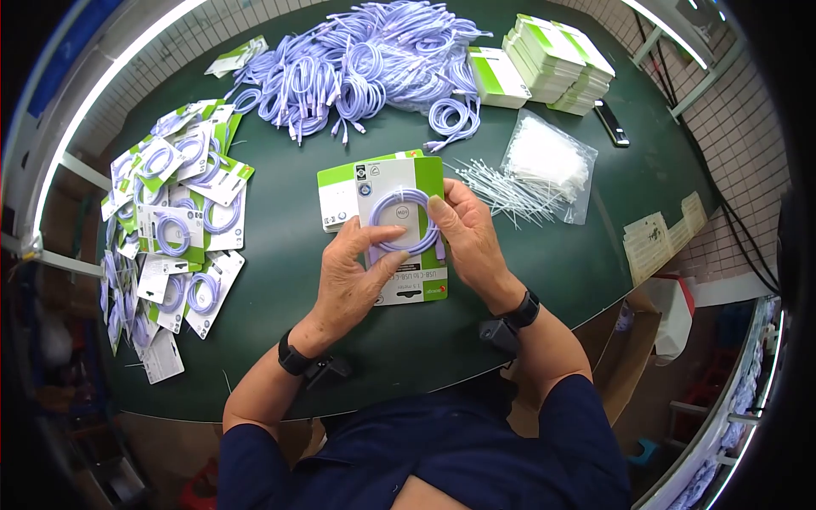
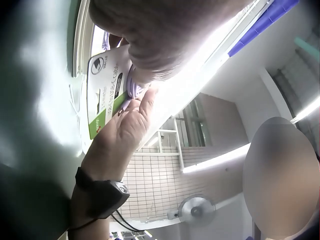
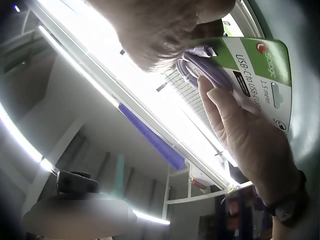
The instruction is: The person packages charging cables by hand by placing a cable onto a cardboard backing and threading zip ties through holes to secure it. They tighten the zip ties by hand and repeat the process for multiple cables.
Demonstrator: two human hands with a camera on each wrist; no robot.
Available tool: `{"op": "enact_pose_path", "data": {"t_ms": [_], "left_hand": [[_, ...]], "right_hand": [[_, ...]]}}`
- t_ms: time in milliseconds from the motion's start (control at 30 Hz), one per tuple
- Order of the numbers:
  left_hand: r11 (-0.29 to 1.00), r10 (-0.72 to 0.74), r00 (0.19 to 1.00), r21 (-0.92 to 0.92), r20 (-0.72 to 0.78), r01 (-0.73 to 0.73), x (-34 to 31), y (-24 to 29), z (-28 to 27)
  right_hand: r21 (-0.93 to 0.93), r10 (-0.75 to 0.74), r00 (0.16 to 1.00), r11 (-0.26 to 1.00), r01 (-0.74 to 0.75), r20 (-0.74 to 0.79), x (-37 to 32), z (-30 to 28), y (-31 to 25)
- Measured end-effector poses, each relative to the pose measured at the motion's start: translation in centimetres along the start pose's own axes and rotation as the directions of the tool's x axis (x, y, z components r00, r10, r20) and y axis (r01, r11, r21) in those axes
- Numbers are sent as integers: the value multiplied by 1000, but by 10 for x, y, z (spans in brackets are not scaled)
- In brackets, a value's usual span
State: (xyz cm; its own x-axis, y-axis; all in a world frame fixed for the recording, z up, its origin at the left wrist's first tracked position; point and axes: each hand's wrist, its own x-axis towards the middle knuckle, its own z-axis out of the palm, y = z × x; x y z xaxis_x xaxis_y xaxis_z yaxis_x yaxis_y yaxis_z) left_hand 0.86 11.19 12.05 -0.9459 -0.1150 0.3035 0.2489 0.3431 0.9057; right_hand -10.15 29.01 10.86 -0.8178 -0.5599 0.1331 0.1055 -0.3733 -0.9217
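A coiled lilac cable (image 1: 388, 201) lies against a white and green card (image 1: 416, 293) held between both hands. The left hand (image 1: 347, 276) pinches the coil and card from the lower left, thumb and index finger on the coil. At the upper right, the right hand (image 1: 474, 238) grips the card's edge, its thumb on the coil. Behind this card, a stack of similar cards (image 1: 337, 197) rests on the table. In the right wrist view the card (image 3: 272, 65) is tilted, with the coil (image 3: 207, 72) near the fingertips.
Carded cables (image 1: 174, 229) are heaped at the left. Loose lilac cables (image 1: 365, 68) pile up at the back, beside stacked cards (image 1: 557, 64). White cable ties (image 1: 510, 191), a bag of ties (image 1: 548, 161) and a black phone-like object (image 1: 611, 124) lie on the right.
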Motion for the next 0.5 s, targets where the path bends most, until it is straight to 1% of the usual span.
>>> {"op": "enact_pose_path", "data": {"t_ms": [33, 67, 100, 133, 167, 200, 233, 300, 333, 400, 433, 500], "left_hand": [[998, -13, 1000, 67, -5, 13, 2, 4, -3], [997, -5, 1000, 72, -9, 6, 4, 7, -1], [990, -10, 992, -143, -126, -8, 6, 13, 6], [935, -42, 971, -351, -234, -44, 9, 21, 14], [837, -96, 940, -537, -328, -102, 11, 26, 18], [837, -95, 940, -538, -328, -103, 12, 24, 16], [829, -147, 956, -559, -254, -21, 13, 18, 11], [800, -249, 963, -582, -101, 146, 14, 8, 4], [799, -251, 962, -583, -104, 146, 13, 7, 4], [755, -317, 948, -614, -37, 229, 11, 5, 6], [730, -348, 937, -628, -2, 270, 10, 5, 7], [715, -345, 939, -648, 1, 263, 11, 5, 7]], "right_hand": [[-29, -9, 1000, 1000, 9, 10, -1, 1, -2], [-57, -17, 1000, 998, 18, 18, -2, 2, -4], [-86, -22, 999, 996, 24, 23, -3, 3, -6], [-86, -26, 999, 996, 28, 24, -4, 5, -7], [-78, -29, 999, 996, 31, 26, -4, 7, -9], [-71, -31, 999, 997, 33, 28, -5, 9, -11], [-63, -32, 999, 997, 34, 32, -5, 10, -12], [-63, -31, 999, 997, 33, 26, -6, 10, -13], [-62, -27, 999, 998, 29, 19, -6, 10, -13], [-67, -18, 1000, 998, 19, 18, -7, 10, -14], [-86, -40, 999, 995, 41, 11, -7, 12, -16], [-123, -84, 997, 989, 83, -2, -8, 13, -19]]}}
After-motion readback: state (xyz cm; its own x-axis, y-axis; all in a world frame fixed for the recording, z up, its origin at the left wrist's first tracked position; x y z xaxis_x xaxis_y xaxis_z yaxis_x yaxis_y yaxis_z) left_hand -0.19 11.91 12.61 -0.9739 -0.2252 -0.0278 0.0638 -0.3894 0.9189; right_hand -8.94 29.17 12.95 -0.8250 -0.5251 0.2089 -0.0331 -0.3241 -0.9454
